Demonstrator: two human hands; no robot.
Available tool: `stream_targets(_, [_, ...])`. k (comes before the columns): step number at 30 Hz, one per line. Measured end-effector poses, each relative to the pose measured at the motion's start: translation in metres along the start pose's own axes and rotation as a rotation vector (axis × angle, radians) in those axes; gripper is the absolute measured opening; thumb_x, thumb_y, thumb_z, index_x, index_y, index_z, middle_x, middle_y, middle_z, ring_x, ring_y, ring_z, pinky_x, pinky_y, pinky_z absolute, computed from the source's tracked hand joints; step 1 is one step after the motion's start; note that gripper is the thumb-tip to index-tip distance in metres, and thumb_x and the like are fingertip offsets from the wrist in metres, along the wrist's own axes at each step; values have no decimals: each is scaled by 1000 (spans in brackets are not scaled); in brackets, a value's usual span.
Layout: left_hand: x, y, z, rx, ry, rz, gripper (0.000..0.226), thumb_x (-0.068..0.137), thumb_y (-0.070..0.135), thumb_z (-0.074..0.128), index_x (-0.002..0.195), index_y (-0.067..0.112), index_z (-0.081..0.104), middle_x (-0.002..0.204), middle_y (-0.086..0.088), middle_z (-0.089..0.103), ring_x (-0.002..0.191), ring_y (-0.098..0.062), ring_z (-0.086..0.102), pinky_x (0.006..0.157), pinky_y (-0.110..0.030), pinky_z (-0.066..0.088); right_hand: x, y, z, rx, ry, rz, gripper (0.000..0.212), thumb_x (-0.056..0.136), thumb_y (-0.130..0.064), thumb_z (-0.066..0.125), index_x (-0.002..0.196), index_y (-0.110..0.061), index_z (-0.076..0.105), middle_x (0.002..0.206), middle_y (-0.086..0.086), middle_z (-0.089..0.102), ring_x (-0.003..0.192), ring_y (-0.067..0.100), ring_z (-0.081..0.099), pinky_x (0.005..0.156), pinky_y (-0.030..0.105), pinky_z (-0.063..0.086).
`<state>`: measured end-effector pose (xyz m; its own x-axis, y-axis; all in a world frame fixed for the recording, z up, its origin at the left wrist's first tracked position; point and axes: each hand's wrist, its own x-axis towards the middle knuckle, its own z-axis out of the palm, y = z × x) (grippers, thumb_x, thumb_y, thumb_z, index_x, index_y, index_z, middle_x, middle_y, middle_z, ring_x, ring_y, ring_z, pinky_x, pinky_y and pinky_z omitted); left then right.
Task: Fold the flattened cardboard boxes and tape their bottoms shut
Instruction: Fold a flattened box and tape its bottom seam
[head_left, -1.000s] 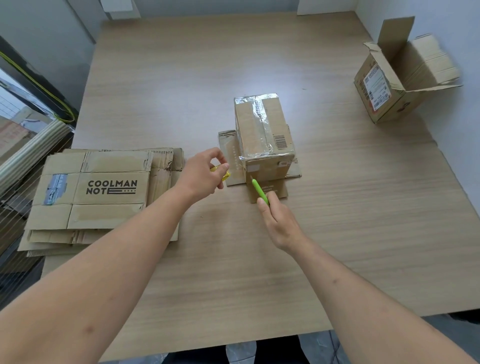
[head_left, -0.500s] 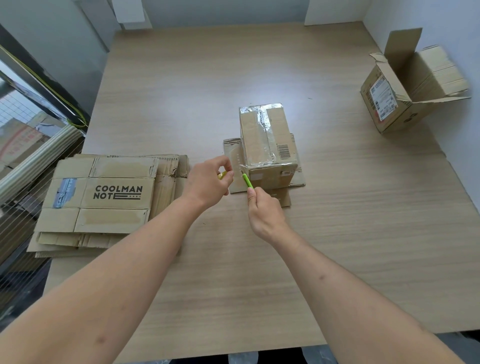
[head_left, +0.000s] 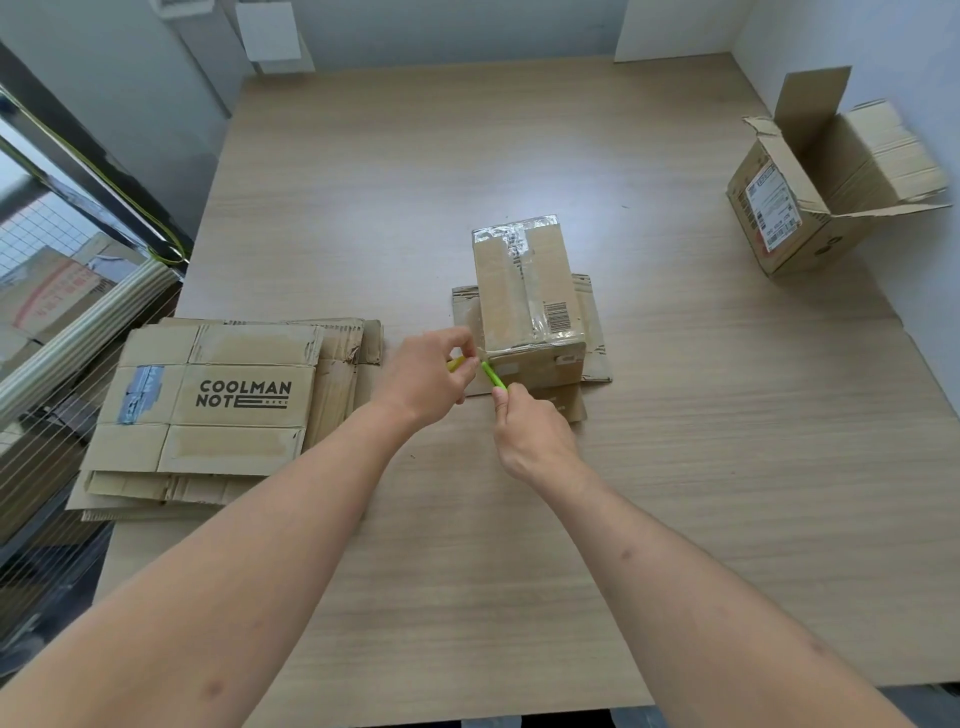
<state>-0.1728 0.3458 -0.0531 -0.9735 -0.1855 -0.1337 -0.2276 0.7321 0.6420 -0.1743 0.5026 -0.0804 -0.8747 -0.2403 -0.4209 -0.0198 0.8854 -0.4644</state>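
1. I see the folded box (head_left: 527, 296) standing bottom-up at the table's (head_left: 727, 467) centre, clear tape already along its seam, its top flaps splayed flat under it.
2. My right hand (head_left: 535, 441) grips a green cutter (head_left: 493, 376), its tip at the box's near-left corner, about 7 o'clock of the box.
3. My left hand (head_left: 426, 382) pinches something yellow-green at that corner; I cannot tell whether it is the tape end or a roll.
4. I judge the step to be severing the tape: hold the strip taut, cut close to the cardboard, blade angled away from the left fingers, then press the tail down.
5. The flat stack (head_left: 223, 410) waits at 9 o'clock; an opened box (head_left: 795, 208) lies at 2 o'clock.
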Motion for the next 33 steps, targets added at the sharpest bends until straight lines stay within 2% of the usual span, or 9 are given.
stream_targets(6, [-4, -2, 2, 38, 42, 42, 9, 98, 26, 65, 89, 26, 63, 56, 3, 67, 53, -5, 63, 61, -32, 52, 1, -8, -15, -152, -26, 24, 50, 110, -49, 15, 123, -16, 50, 120, 15, 64, 110, 38, 61, 75, 39, 37])
stream_targets(9, [-6, -2, 3, 176, 97, 161, 5, 98, 28, 64, 94, 25, 66, 62, 2, 66, 65, -27, 65, 62, -42, 54, 1, -11, -17, -174, -30, 76, 48, 110, -45, 19, 127, -15, 52, 125, 14, 64, 116, 37, 61, 80, 40, 40])
stream_targets(12, [-8, 3, 2, 214, 154, 259, 6, 99, 29, 64, 98, 24, 66, 66, 0, 66, 66, -34, 62, 60, -43, 53, -1, -3, -19, -179, -58, 171, 47, 111, -41, 22, 132, -16, 55, 133, 13, 62, 125, 34, 58, 94, 41, 43])
stream_targets(16, [-6, 0, -3, 127, 118, 220, 16, 96, 42, 56, 97, 28, 64, 62, 3, 66, 63, -27, 64, 63, -43, 55, -3, 13, -15, -210, -87, 122, 44, 110, -43, 23, 128, -17, 54, 130, 15, 64, 123, 37, 59, 89, 41, 42])
stream_targets(19, [-6, -5, -4, 45, 100, 135, 10, 96, 36, 61, 92, 27, 64, 57, 5, 66, 60, -17, 66, 64, -37, 54, -1, 25, -6, -275, -144, 37, 31, 108, -36, 37, 128, -17, 51, 129, 14, 63, 121, 38, 59, 82, 40, 41])
stream_targets(21, [-7, -7, -4, -23, 79, 92, 9, 98, 27, 65, 89, 26, 65, 57, 3, 67, 53, -5, 62, 60, -30, 48, -2, 33, 1, -337, -212, -28, 31, 103, -23, 47, 134, -18, 50, 130, 15, 57, 122, 38, 56, 87, 41, 46])
stream_targets(25, [-5, -9, -6, -150, 38, 21, 11, 100, 24, 65, 89, 25, 64, 59, -1, 70, 43, -3, 51, 54, -28, 45, -3, 49, 20, -365, -266, -102, 31, 99, -10, 53, 129, -16, 56, 129, 16, 46, 119, 38, 53, 99, 44, 49])
stream_targets(30, [-4, -9, -10, -175, 6, 8, 14, 101, 24, 65, 87, 27, 63, 60, -1, 70, 44, -6, 50, 54, -33, 52, 0, 59, 28, -311, -192, -169, 35, 93, -5, 62, 125, -18, 58, 124, 11, 53, 116, 35, 57, 95, 42, 50])
stream_targets(33, [-3, -8, -11, -178, -4, 7, 14, 101, 22, 65, 87, 25, 63, 60, -2, 70, 43, -8, 50, 54, -35, 53, 1, 54, 23, -191, -31, -211, 23, 93, -20, 68, 116, -20, 63, 115, 7, 55, 104, 33, 61, 85, 40, 52])
